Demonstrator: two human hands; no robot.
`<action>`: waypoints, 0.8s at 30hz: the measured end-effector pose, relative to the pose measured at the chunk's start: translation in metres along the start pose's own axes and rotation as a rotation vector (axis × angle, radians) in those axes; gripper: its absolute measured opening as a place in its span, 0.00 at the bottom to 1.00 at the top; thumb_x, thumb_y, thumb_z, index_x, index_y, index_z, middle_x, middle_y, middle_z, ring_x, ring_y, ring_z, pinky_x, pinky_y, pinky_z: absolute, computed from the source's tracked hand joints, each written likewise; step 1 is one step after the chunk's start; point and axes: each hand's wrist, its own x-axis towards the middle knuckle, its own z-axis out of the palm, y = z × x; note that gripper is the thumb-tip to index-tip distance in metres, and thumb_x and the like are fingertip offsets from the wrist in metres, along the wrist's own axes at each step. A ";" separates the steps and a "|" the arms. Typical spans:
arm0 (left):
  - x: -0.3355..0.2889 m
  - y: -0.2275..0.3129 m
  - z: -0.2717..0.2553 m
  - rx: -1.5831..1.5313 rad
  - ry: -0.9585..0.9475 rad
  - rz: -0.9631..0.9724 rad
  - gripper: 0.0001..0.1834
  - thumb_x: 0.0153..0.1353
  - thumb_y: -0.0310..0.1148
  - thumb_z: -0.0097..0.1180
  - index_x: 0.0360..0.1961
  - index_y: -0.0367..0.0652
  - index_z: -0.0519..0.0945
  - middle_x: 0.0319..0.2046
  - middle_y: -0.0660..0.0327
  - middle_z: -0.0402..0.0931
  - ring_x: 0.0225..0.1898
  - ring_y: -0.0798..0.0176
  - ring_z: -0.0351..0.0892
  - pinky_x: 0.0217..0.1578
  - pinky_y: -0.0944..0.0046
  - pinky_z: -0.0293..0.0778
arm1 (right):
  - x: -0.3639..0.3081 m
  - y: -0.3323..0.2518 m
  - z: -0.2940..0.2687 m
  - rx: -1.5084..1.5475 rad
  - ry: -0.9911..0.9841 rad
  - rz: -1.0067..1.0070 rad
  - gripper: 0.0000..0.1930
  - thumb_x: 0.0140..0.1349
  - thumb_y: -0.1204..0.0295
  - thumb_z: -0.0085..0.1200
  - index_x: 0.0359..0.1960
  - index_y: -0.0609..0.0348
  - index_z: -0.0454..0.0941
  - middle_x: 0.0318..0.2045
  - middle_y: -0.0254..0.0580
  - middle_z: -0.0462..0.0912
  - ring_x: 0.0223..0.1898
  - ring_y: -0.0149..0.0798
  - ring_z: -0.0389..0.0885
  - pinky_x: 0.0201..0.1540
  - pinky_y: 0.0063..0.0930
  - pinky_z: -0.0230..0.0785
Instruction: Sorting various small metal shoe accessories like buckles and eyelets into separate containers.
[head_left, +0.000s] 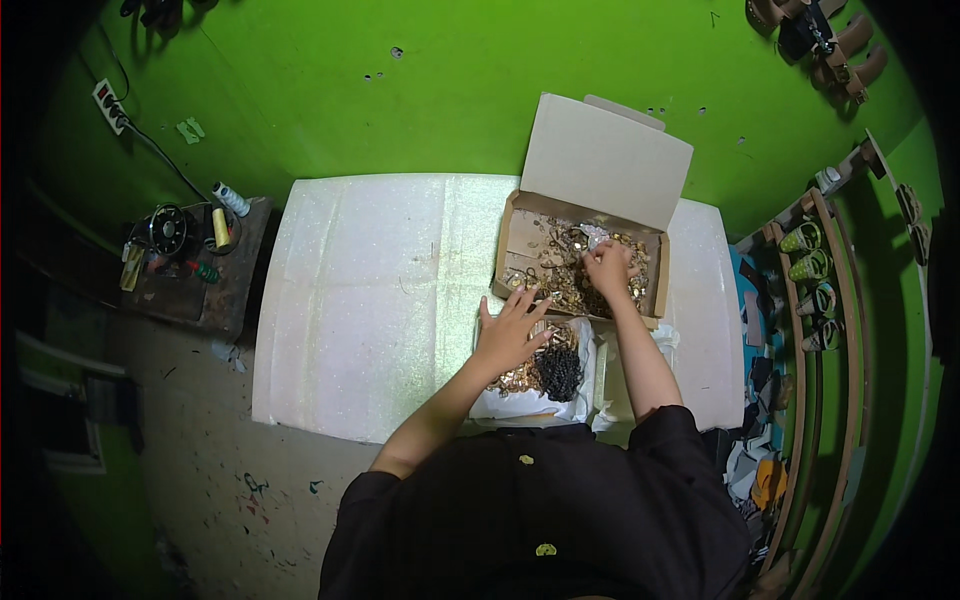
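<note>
An open cardboard box (pixel 606 155) with its lid tilted back holds many small gold-coloured metal pieces (pixel 560 265), perhaps shoe buckles or trims. My right hand (pixel 608 272) reaches into it, fingers drawn together down among the pieces; what they grip is hidden. Just beyond the fingertips lies a small crumpled clear plastic bag (pixel 596 236). My left hand (pixel 512 332) is open, fingers spread, by the box's near edge. It hovers over or rests on a white-lined tray (pixel 490 408) with more gold pieces and a heap of black beaded strands (pixel 558 374).
A second pale container (pixel 615 385) stands under my right forearm. The table (pixel 350 290) has a glittery white cover. At left, a small dark table (pixel 215 300) carries thread spools (pixel 221 228). Wooden racks (pixel 850 400) with sandals (pixel 808 265) line the right side, beside piled scraps (pixel 757 465).
</note>
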 end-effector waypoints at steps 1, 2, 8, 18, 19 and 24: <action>0.000 0.000 0.001 0.000 0.005 -0.002 0.30 0.62 0.55 0.40 0.65 0.61 0.57 0.67 0.60 0.49 0.68 0.57 0.45 0.56 0.26 0.36 | -0.002 0.000 -0.007 0.047 0.084 -0.056 0.09 0.51 0.62 0.59 0.25 0.53 0.81 0.42 0.37 0.74 0.54 0.44 0.63 0.56 0.60 0.41; -0.001 0.000 0.001 0.000 0.010 -0.005 0.30 0.62 0.55 0.40 0.65 0.61 0.57 0.67 0.61 0.49 0.68 0.57 0.44 0.56 0.26 0.36 | -0.007 -0.007 -0.020 0.027 0.134 -0.129 0.07 0.52 0.64 0.58 0.26 0.53 0.82 0.43 0.36 0.73 0.54 0.43 0.62 0.56 0.58 0.40; -0.004 0.002 0.002 -0.014 0.017 -0.028 0.31 0.61 0.55 0.41 0.65 0.62 0.57 0.67 0.60 0.49 0.69 0.57 0.44 0.57 0.26 0.35 | -0.031 -0.031 -0.064 0.030 0.329 -0.315 0.07 0.52 0.66 0.58 0.27 0.55 0.81 0.44 0.36 0.74 0.55 0.43 0.61 0.56 0.52 0.40; 0.000 0.004 -0.013 -0.255 -0.069 -0.120 0.26 0.65 0.54 0.36 0.60 0.58 0.67 0.67 0.55 0.50 0.69 0.54 0.43 0.56 0.26 0.25 | -0.066 -0.050 -0.100 0.175 0.487 -0.381 0.07 0.53 0.66 0.59 0.27 0.55 0.81 0.44 0.37 0.74 0.55 0.42 0.61 0.54 0.43 0.41; -0.001 0.005 -0.016 -0.254 -0.071 -0.118 0.26 0.65 0.54 0.36 0.60 0.58 0.67 0.67 0.55 0.50 0.69 0.54 0.43 0.56 0.26 0.25 | -0.068 -0.051 -0.103 0.226 0.482 -0.370 0.07 0.53 0.66 0.59 0.27 0.55 0.81 0.44 0.36 0.74 0.55 0.42 0.60 0.55 0.42 0.40; -0.011 0.017 -0.024 -0.322 0.017 -0.141 0.27 0.64 0.54 0.37 0.61 0.58 0.66 0.67 0.55 0.50 0.69 0.53 0.42 0.56 0.29 0.23 | -0.085 -0.049 -0.115 0.325 0.451 -0.341 0.06 0.53 0.67 0.59 0.27 0.55 0.82 0.45 0.36 0.74 0.55 0.42 0.60 0.57 0.38 0.40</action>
